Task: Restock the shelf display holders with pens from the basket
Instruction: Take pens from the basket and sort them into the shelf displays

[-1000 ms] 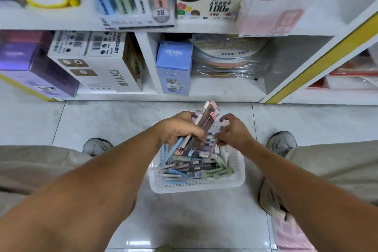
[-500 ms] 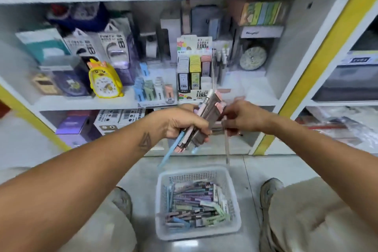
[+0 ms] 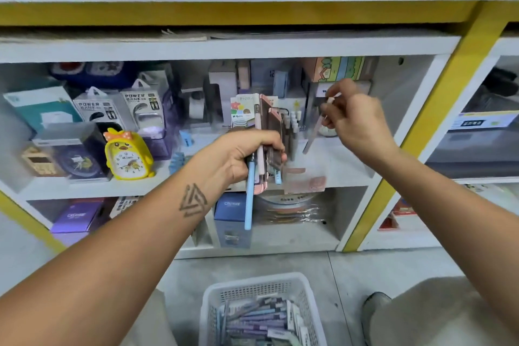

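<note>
Far left on the white shelf (image 3: 331, 174): boxed goods, two power bank packs (image 3: 118, 112), a yellow duck-shaped clock (image 3: 127, 156); nearer centre, left hand (image 3: 238, 157) raised before the shelf, fingers curled round a bundle of pens (image 3: 268, 137), held near its middle; bundle's long axis close to upright, pink and brown ends pointing up towards the display holders (image 3: 292, 123), one pale blue pen (image 3: 249, 196) slipping lower than the rest and pointing down at the floor; just right of the bundle, white-capped pens standing upright in the holders; further right, right hand (image 3: 354, 118) lifted slightly higher, thumb and fingertips pinching the top of a single pen (image 3: 316, 129), blurred, long axis tilted, lower tip slanting down and left towards the shelf; low at bottom centre, white basket (image 3: 213, 298) on the floor, many more pens lying roughly flat inside, mostly crosswise; at bottom right, a grey shoe (image 3: 376, 309).
</note>
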The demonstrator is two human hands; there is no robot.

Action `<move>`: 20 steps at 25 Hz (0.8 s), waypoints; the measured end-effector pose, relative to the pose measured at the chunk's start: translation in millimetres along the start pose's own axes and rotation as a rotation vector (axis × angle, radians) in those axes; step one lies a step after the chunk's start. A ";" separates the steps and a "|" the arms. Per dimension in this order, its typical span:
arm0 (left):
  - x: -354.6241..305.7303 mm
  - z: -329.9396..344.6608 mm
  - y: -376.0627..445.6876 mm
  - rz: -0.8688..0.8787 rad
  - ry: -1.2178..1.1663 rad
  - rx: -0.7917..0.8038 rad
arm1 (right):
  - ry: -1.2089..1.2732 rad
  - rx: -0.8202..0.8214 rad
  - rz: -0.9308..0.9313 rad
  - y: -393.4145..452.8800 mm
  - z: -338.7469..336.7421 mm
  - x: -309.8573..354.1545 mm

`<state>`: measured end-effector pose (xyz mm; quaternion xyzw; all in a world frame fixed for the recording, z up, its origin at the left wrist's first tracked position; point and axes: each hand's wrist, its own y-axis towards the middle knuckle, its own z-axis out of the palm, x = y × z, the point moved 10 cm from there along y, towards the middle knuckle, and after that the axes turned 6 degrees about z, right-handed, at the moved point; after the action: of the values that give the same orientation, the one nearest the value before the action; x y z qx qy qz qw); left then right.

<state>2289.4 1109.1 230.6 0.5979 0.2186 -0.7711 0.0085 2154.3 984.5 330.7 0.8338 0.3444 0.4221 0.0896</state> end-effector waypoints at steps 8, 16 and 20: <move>-5.8 -26.9 31.4 0.072 -0.109 -0.177 | -0.106 0.030 -0.123 9.8 35.8 -14.0; -9.2 -29.1 25.8 0.095 -0.083 -0.199 | -0.196 0.092 -0.133 17.9 59.9 -16.7; -12.4 -29.6 20.6 0.099 -0.071 -0.200 | -0.231 0.074 -0.137 22.1 62.2 -11.8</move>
<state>2325.8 1097.7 229.8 0.5762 0.2643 -0.7649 0.1139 2208.2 969.2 293.8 0.8541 0.4032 0.3031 0.1268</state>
